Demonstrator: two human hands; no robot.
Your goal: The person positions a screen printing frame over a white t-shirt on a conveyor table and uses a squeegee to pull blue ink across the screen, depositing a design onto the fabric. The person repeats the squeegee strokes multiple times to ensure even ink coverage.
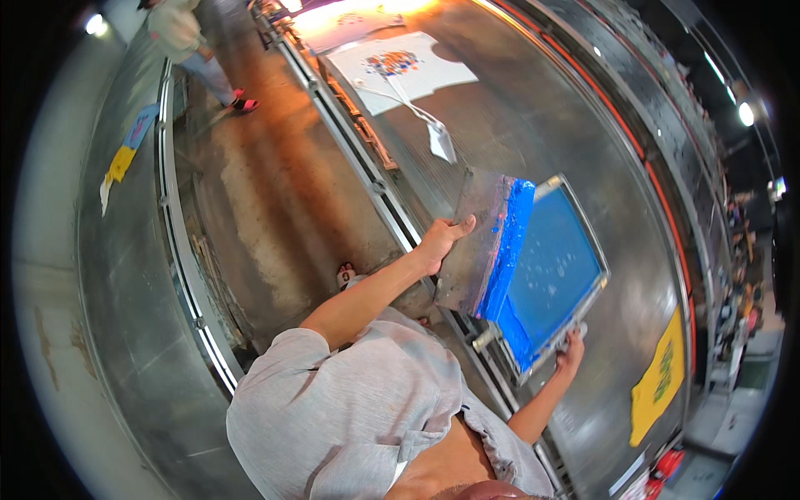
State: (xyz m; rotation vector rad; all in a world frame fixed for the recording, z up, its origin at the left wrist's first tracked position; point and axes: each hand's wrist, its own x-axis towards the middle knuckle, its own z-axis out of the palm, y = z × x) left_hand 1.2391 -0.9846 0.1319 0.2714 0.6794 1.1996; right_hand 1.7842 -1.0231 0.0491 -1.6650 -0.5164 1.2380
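My left hand (444, 243) is closed on the near left edge of a wide, grey squeegee (468, 250), thumb on top. The squeegee is tilted up, and thick wet blue ink (510, 250) coats its long right edge. Just under and right of it is a framed printing screen (588, 232) with a blue mesh; more blue ink is smeared along its near left side. My right hand (571, 350) has its fingers closed around the near right part of the screen's frame. The squeegee hides the screen's left part.
Beyond the screen, a white cloth piece (425, 83) with an orange and blue print lies on the long dark table, near a white flat object (440, 142). A yellow cloth piece (660, 379) lies at right. Across the aisle stands a person (187, 46); a bright orange glow lights the far end.
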